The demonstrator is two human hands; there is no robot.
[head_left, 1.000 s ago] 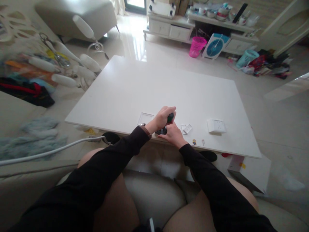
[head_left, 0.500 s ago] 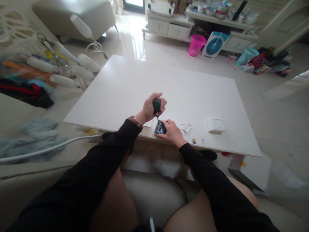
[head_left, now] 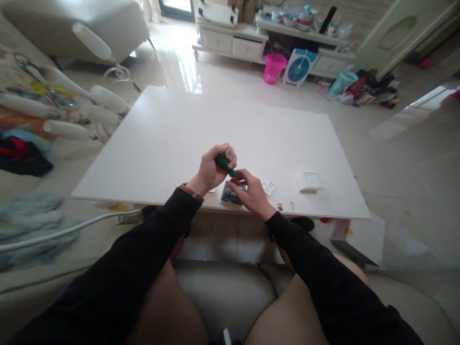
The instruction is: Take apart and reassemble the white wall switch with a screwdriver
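My left hand (head_left: 217, 165) is wrapped round the green handle of a screwdriver (head_left: 225, 164), which slants down to the right. My right hand (head_left: 249, 189) curls its thumb and fingers together at the screwdriver's metal end; what lies between them is too small to make out. Under the fingers is a black-backed unit (head_left: 230, 194), like the rear of a wall socket, at the near edge of the white table (head_left: 251, 129). Small white plates (head_left: 269, 188) lie just right of my right hand.
A white wall socket (head_left: 309, 181) stands further right on the table. A small yellow figure piece (head_left: 280, 206) and a small clear piece (head_left: 292, 206) lie near the front edge. A white-shaded lamp (head_left: 104, 98) stands off the table's left side; a pale cable (head_left: 89, 220) runs below.
The screwdriver has tilted from nearly upright to a slant. My right fingers have moved from the black-backed unit's side up to the screwdriver's end. The view has shifted right.
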